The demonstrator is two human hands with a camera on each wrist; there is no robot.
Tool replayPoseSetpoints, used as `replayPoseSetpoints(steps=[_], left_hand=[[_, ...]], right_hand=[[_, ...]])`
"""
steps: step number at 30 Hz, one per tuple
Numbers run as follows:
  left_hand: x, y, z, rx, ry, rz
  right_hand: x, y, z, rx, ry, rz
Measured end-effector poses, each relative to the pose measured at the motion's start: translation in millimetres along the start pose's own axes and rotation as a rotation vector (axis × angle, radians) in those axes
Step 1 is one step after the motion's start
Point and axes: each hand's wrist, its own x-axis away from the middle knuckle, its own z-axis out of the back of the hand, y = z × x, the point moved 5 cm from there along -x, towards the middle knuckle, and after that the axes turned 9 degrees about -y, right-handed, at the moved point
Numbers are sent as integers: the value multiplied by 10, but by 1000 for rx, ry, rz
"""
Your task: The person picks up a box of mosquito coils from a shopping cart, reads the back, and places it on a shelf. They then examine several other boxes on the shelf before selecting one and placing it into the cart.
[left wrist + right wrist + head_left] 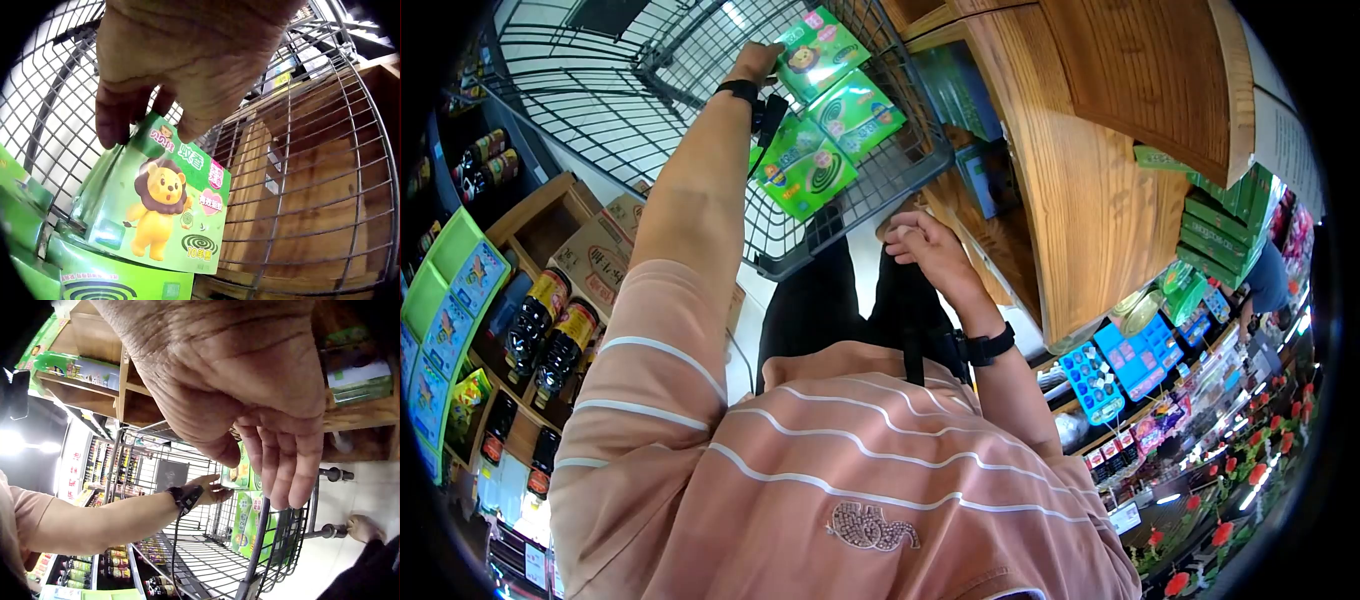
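My left hand (pixel 755 62) reaches into a wire shopping cart (pixel 257 547) and grips the top edge of a green mosquito coil box (pixel 169 200) with a cartoon lion on its front. Thumb and fingers lie on either side of that edge in the left wrist view. More green mosquito coil boxes (pixel 855 112) lie beside it in the cart. My right hand (pixel 930 255) is near the cart's near rim, its fingers loosely bent and holding nothing. In the right wrist view its fingertips overlap the cart's rim.
A wooden shelf unit (pixel 1090 200) stands close on the right, with green boxes (pixel 1215 235) stacked at its end. On the left, a shelf holds dark bottles (pixel 565 340) and a cardboard box (pixel 595 255). My foot (pixel 365 528) is beside the cart's wheels.
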Motion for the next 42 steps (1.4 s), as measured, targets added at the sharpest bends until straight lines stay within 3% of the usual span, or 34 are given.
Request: replayPoseSetpoints(steps=[2,8,14,20,29,33,36,42], left_hand=[[15,-15,35,4,5,43],[54,-3,40,195,-4,-73],[316,109,-109,431,-71,-26],[677,349,-160,322,115,-237],[2371,604,374,413,267,-506],[3385,677,318,459,283,-570],[4011,754,70,494,264,-566],[4610,836,-714,598,5,-643]], right_hand=[[10,10,-4,2,1,6],[28,-8,-36,-3,8,2],[33,0,-46,-12,-4,31],[154,-142,-88,32,-1,73],[514,-527,-183,150,-65,170],[751,-731,-189,157,-159,336],[982,-920,-180,62,-160,425],[1584,-1209,-171,-104,-245,626]])
